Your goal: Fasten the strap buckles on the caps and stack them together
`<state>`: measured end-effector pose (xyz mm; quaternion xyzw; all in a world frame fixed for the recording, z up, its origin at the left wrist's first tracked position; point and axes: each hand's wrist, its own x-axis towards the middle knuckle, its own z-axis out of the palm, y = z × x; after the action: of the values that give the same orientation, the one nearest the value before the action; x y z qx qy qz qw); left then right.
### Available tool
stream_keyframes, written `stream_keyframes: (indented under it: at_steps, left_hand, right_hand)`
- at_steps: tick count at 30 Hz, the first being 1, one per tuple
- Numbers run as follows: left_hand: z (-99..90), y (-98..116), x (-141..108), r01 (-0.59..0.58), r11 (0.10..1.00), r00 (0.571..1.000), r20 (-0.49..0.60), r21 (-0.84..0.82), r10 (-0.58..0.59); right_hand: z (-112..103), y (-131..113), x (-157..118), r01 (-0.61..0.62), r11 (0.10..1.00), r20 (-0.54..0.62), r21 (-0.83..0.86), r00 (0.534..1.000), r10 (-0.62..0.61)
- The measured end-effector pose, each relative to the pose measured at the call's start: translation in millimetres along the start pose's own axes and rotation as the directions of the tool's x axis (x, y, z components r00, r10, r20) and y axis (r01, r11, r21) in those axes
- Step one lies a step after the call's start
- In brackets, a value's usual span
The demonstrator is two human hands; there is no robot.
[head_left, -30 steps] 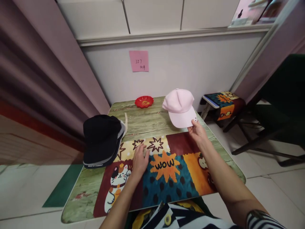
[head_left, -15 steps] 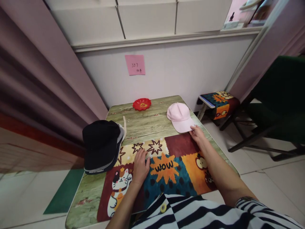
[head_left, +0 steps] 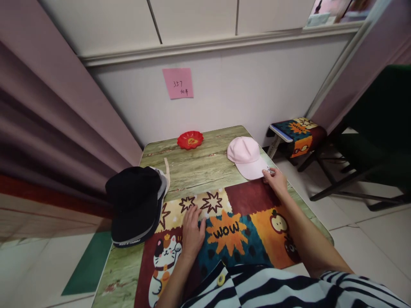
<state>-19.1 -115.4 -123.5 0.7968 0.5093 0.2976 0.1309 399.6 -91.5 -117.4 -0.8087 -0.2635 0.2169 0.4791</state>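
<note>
On the wood-patterned table (head_left: 192, 171) lies a colourful cloth mat (head_left: 227, 231) with a cat and the word WOW. A pink cap (head_left: 245, 154) sits at the right side, and my right hand (head_left: 275, 180) pinches the edge of its brim. My left hand (head_left: 193, 233) rests flat on the mat, fingers spread a little, holding nothing. At the table's left edge is a black cap (head_left: 133, 205), with a lighter cap partly hidden beneath it. A red scalloped dish (head_left: 190, 140) stands near the back edge.
A pink note (head_left: 178, 83) is stuck to the wall behind the table. Pinkish curtains hang at the left. To the right are a small cloth-covered stool (head_left: 297, 130) and a dark green chair (head_left: 379, 141).
The view has shifted slightly. My right hand stays at the cap's brim, with its fingers now turned more over the edge. My left hand has barely moved on the mat.
</note>
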Motion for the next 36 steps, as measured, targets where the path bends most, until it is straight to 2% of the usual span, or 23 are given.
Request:
stream_keyframes:
  at_steps: [3,5,8,10,13,16,20,23,28,29,31,33,35,36]
  left_hand:
    - [-0.4,0,0,0.01,1.0,1.0,0.003,-0.009,-0.01]
    - [-0.9,0,0,0.014,1.0,1.0,0.009,-0.013,-0.014]
    - [-1.7,1,0,0.017,1.0,1.0,0.013,-0.015,-0.017]
    - [-2.3,2,0,0.023,1.0,1.0,0.014,-0.015,-0.023]
    - [-3.0,3,0,0.032,0.999,0.999,0.016,-0.017,-0.032]
    - [-3.5,3,-1,0.032,0.999,0.999,0.025,-0.018,-0.032]
    - [-4.3,5,-2,0.04,0.999,0.999,0.023,-0.01,-0.04]
    - [-5.8,10,-5,0.046,0.999,0.999,0.027,-0.003,-0.046]
    - [-8.0,17,-11,0.056,0.998,0.998,0.041,-0.023,-0.055]
    - [-8.0,17,-12,0.062,0.998,0.997,0.042,-0.031,-0.06]
    - [-6.7,17,-14,0.077,0.996,0.996,0.045,-0.048,-0.075]
    - [-4.1,18,-17,0.093,0.993,0.995,0.043,-0.069,-0.09]
    - [-2.4,20,-19,0.105,0.99,0.994,0.035,-0.093,-0.102]
    - [-3.4,21,-18,0.104,0.989,0.994,0.032,-0.108,-0.101]
  right_hand:
    - [-12,-10,1,0.049,0.952,-0.017,-0.303,0.998,-0.057]
    - [-12,-19,-1,0.124,0.867,-0.055,-0.483,0.984,-0.172]
    - [2,-34,-6,0.291,0.764,-0.042,-0.575,0.923,-0.383]
    - [18,-42,-8,0.378,0.716,0.026,-0.587,0.893,-0.449]
    - [42,-46,-10,0.401,0.686,0.095,-0.607,0.894,-0.438]
    - [55,-44,-7,0.353,0.669,0.1,-0.654,0.917,-0.386]
    - [56,-42,0,0.323,0.64,0.157,-0.698,0.94,-0.303]
    - [53,-38,3,0.326,0.613,0.166,-0.72,0.938,-0.304]
    - [50,-26,3,0.338,0.611,0.144,-0.716,0.928,-0.344]
    - [51,-26,1,0.366,0.605,0.135,-0.707,0.91,-0.392]
    - [54,-30,-9,0.445,0.628,0.067,-0.638,0.845,-0.53]
    - [63,-39,-30,0.563,0.668,0.036,-0.487,0.777,-0.629]
    - [79,-47,-60,0.644,0.72,0.126,-0.259,0.761,-0.636]
    - [89,-50,-77,0.631,0.764,0.206,-0.134,0.772,-0.602]
